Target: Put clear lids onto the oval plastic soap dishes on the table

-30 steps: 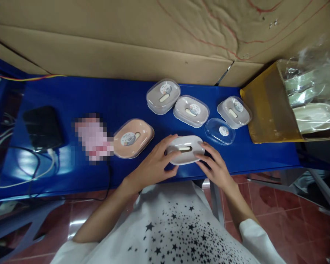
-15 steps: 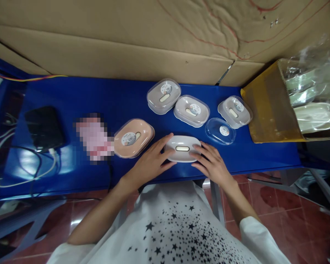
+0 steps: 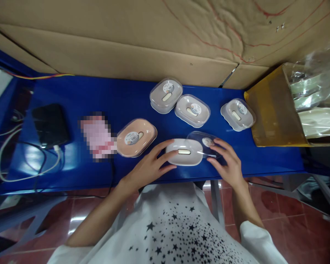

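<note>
A pale grey oval soap dish (image 3: 191, 156) with a cream slot in its middle lies near the table's front edge. My left hand (image 3: 151, 161) grips its left end, the fingers over the rim and the thumb at the near side. My right hand (image 3: 227, 163) holds a clear plastic lid (image 3: 195, 136) with a round sticker by its right side. The lid's left part overlaps the right end of the dish, tilted above it. Left of my left hand is a peach soap dish (image 3: 129, 136) under a clear lid with a sticker.
Behind stand two lidded grey dishes (image 3: 165, 96) (image 3: 191, 114); another lidded grey dish (image 3: 238, 115) is at right, beside a cardboard box (image 3: 272, 110) of wrapped dishes. At left lie a blurred pink item (image 3: 97, 135) and a black device (image 3: 50, 126) with cables. A cardboard wall (image 3: 126, 47) backs the blue table.
My right hand has let go of the grey dish and taken hold of the clear lid, bringing it left to the dish. My left hand stays on the dish.
</note>
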